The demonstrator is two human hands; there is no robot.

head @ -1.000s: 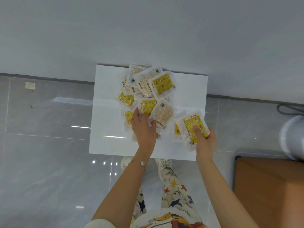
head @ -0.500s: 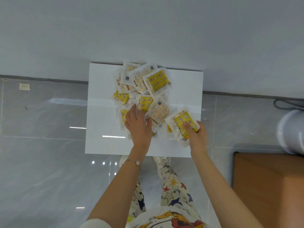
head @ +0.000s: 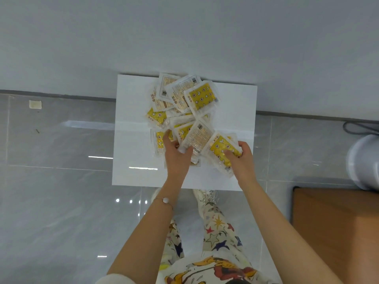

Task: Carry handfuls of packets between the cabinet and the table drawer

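Observation:
A pile of several clear snack packets, some with yellow printed faces (head: 203,97), lies on a small white table (head: 133,144). My left hand (head: 176,158) reaches into the near side of the pile. Its fingers lie over a yellow packet (head: 159,140), and its thumb pinches the corner of a pale, text-side-up packet (head: 199,136). My right hand (head: 243,160) grips a yellow packet (head: 221,148) at the right edge of the pile, thumb on top and fingers curled round its right side. Further packets lie hidden under both hands.
The table stands against a grey wall on a glossy grey tile floor. A brown wooden surface (head: 336,232) is at lower right, with a white rounded object (head: 363,162) and a dark cable (head: 356,128) beyond it. My patterned trousers and shoes show below the table.
My right hand has carried its yellow packet leftward against the pile. My left hand has closed its thumb on the pale packet's corner.

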